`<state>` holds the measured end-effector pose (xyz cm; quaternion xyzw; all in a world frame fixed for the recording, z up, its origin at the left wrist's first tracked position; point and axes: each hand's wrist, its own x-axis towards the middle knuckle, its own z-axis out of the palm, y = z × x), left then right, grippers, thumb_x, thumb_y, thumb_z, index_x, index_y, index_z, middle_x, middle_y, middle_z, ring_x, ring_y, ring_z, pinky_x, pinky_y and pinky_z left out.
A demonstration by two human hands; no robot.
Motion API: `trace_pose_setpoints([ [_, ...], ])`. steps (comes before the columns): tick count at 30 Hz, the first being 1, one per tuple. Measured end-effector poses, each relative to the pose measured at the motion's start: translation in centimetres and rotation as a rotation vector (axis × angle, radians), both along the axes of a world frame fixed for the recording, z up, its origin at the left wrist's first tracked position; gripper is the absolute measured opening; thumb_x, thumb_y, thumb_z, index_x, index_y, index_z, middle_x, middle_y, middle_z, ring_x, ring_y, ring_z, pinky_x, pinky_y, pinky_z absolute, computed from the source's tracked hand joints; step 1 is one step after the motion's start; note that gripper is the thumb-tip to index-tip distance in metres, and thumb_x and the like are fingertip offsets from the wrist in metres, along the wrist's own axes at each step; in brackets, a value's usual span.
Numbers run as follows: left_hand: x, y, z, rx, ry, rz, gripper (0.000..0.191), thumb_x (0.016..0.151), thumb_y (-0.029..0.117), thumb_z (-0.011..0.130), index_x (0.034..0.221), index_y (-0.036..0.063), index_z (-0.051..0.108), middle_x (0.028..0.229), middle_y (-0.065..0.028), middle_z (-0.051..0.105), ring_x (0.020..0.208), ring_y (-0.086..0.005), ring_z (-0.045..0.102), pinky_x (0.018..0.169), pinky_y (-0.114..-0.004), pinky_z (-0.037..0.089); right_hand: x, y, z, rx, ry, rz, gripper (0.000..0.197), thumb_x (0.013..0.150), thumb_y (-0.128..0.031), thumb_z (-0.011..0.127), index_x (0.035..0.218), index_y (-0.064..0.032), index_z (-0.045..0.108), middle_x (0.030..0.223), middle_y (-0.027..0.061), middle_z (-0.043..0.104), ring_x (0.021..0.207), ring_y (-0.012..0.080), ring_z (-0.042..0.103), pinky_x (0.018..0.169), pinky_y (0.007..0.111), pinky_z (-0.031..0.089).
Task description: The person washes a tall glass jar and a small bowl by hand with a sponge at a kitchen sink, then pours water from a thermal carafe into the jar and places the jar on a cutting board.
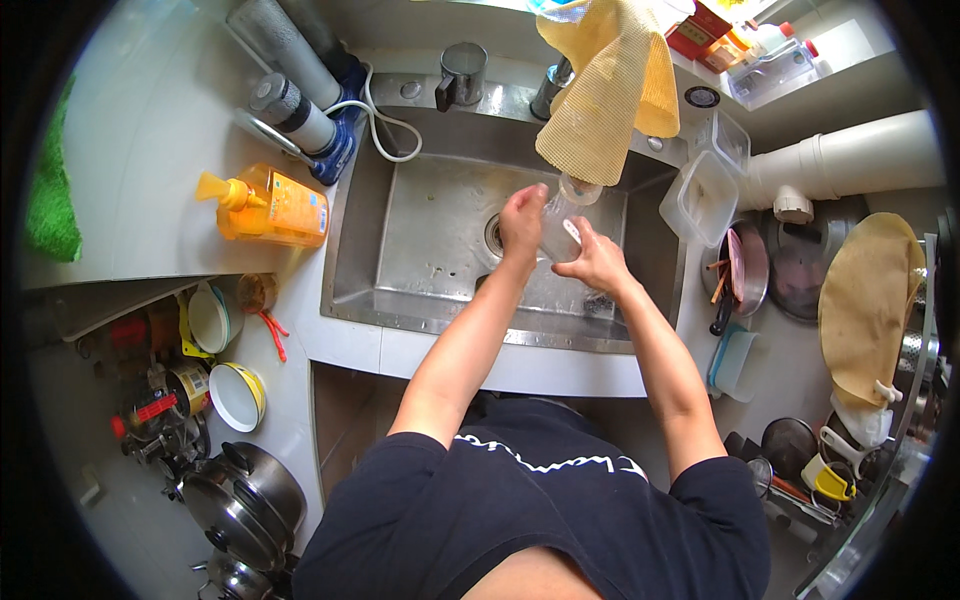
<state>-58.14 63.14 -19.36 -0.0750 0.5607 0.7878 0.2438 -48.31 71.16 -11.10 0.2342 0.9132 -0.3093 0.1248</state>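
Note:
Over the stainless steel sink (465, 187), my left hand (523, 225) and my right hand (595, 259) hold a clear, see-through container (556, 229) between them. My left hand is at its left side with the fingers pointing up. The thumb and fingers of my right hand are around its lower right side, beside a small white strip (572, 230) with marks on it. A round clear spout end (580, 189) is just above the container, below a yellow mesh cloth (592, 97) draped over the faucet. The sink drain (493, 234) is partly hidden behind my left hand.
An orange pump bottle (274, 208) lies on the counter at the sink's left. A metal cup (463, 73) stands on the back ledge. Clear plastic boxes (701, 196) overlap the right rim, near a pan (754, 262) and a white pipe (847, 161). Pots (244, 502) stand at lower left.

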Motion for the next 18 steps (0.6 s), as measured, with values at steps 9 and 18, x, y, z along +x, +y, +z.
trace_pose_setpoints([
  [9,-2.6,-0.6,0.0,-0.141,-0.115,-0.472,0.029,0.080,0.026,0.061,0.092,-0.0002,0.060,0.077,-0.0036,0.059,0.071,-0.0154,0.057,0.066,-0.029,0.045,0.4,1.0,1.5,0.119,-0.064,0.097,0.066,0.057,-0.024,0.070,0.116,-0.0113,0.044,0.090,0.0165,0.059,0.081,0.0330,0.059,0.071,0.041,0.048],
  [18,1.0,-1.2,1.8,0.691,-0.087,-0.332,0.043,0.079,0.031,0.064,0.111,0.0060,0.049,0.104,-0.0069,0.056,0.089,-0.0182,0.057,0.074,-0.033,0.049,0.4,1.5,-3.2,-1.389,-0.020,-0.330,0.046,0.077,-0.036,0.060,0.111,-0.0073,0.050,0.091,0.0083,0.061,0.076,0.0162,0.058,0.070,0.026,0.047],
])
